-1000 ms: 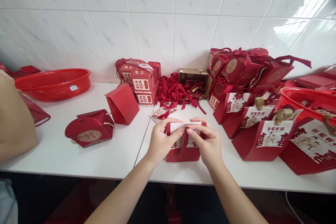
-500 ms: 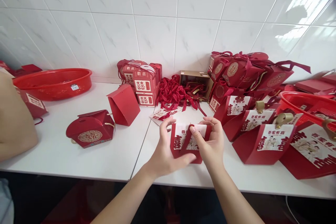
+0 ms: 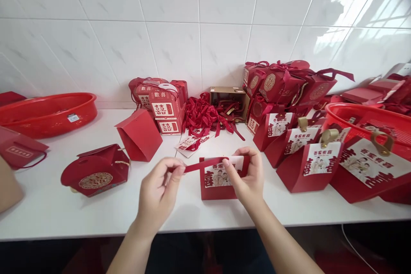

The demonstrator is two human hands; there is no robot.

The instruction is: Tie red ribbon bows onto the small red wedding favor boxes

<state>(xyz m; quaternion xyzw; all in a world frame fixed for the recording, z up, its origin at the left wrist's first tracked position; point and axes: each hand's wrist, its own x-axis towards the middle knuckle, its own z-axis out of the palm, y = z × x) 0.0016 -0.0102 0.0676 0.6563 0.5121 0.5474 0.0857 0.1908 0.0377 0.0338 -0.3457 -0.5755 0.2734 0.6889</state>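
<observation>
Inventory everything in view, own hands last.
held box: 1, red, front centre
strap: 1, red, between hands
photo boxes: 4+, red, right
single boxes: 3, red, left side
stacked boxes: several, red/white, left of ribbons
ribbon-tied boxes: several, red, back right
ribbons: one heap, red, back centre
carton: 1, tan, right of ribbons
loose cards: count unclear, white/red, before ribbons
basin: 1, red, back left
basket: 1, red, right
packaging: several, red, far right
table: 1, white, beneath
tiled wall: 1, white, back
cable: 1, white, lower right
another person's arm: 1, bare, left edge
left hand: 1, bare, pinching strap's end
right hand: 1, bare, on held box
</observation>
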